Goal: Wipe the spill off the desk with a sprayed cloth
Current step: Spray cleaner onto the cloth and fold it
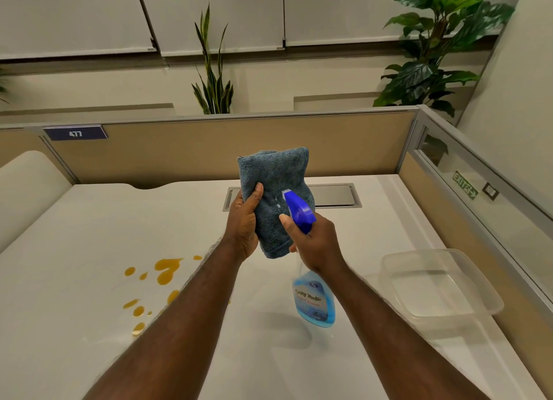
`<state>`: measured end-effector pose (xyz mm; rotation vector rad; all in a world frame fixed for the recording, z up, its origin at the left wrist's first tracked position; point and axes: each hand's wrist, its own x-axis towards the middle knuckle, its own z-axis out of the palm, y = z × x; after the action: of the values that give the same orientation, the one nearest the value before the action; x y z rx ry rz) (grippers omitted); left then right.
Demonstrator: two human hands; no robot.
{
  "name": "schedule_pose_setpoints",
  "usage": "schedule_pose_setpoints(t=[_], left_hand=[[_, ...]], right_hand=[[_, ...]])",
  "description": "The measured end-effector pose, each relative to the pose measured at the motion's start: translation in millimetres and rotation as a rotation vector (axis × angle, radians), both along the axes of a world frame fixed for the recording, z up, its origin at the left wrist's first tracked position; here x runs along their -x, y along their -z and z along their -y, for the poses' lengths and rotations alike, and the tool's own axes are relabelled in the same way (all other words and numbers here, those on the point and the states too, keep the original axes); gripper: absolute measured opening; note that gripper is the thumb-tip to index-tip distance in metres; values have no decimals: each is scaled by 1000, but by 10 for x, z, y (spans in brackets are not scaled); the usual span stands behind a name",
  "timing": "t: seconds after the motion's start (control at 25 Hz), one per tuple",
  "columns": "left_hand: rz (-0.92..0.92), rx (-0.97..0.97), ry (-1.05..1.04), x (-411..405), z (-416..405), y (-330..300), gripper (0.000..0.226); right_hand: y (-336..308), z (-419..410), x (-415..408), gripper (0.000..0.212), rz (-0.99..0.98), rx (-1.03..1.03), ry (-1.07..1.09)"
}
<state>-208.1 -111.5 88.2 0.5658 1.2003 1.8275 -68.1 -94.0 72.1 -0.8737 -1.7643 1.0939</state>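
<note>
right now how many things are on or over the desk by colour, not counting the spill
Blue: 2, the cloth in the left hand and the spray bottle in the right hand
Clear: 1, the plastic container
Total: 3

1. A tan partition panel (227, 148) is set along the far edge of the white desk (74, 235).
2. A blue number plate (75, 133) marked 477 is fixed to its top left.
3. A glazed side partition (478, 196) is seen on the right.
4. Pale roller blinds (215, 14) are drawn behind.
5. A spiky plant (213, 79) and a broad-leaved plant (440, 43) are placed beyond the panel.
</note>
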Motion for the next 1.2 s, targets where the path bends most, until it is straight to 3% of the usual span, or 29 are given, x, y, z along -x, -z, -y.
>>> schedule_pose_setpoints(t=[0.56,0.92,1.2], left_hand=[[11,15,-5,25,91,59,21],[3,-3,-9,17,134,47,15],[57,-22,-42,87,205,260,41]], right_hand=[[27,-75,15,26,60,51,11],[83,-82,-42,14,-9,22,4],[305,-90,-273,16,-99,-49,328]])
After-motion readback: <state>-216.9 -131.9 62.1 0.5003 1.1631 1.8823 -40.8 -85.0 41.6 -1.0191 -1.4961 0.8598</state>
